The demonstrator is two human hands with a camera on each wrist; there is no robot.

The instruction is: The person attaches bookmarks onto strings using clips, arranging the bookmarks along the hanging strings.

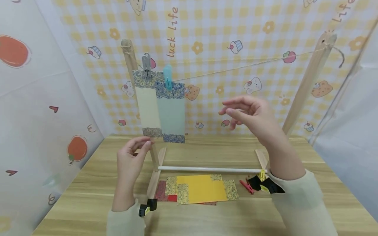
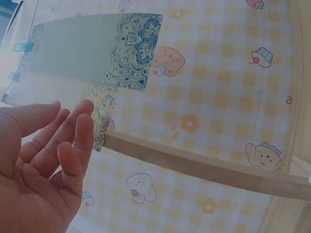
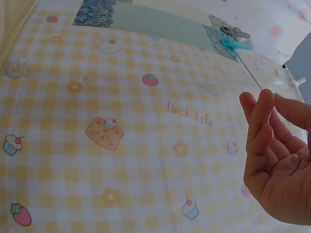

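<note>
A cream card (image 1: 149, 109) with patterned ends hangs from a string (image 1: 224, 69) by a grey clothespin (image 1: 146, 66). Beside it, overlapping its right edge, a pale green card (image 1: 172, 114) with blue patterned ends hangs by a light blue clothespin (image 1: 168, 77). My left hand (image 1: 134, 160) is just below the cream card's lower end, fingers loosely bent with nothing between them. To the right of the cards my right hand (image 1: 251, 118) is raised in the air, fingers relaxed and holding nothing. In the right wrist view the string runs behind the fingertips (image 3: 265, 99).
Two wooden posts (image 1: 310, 82) carry the string, joined low down by a white rod (image 1: 206, 169). Yellow cards (image 1: 206, 190) with patterned ends lie on the table over red ones (image 1: 161, 190). A red clothespin (image 1: 246, 186) and a yellow clothespin (image 1: 262, 175) are near the right sleeve.
</note>
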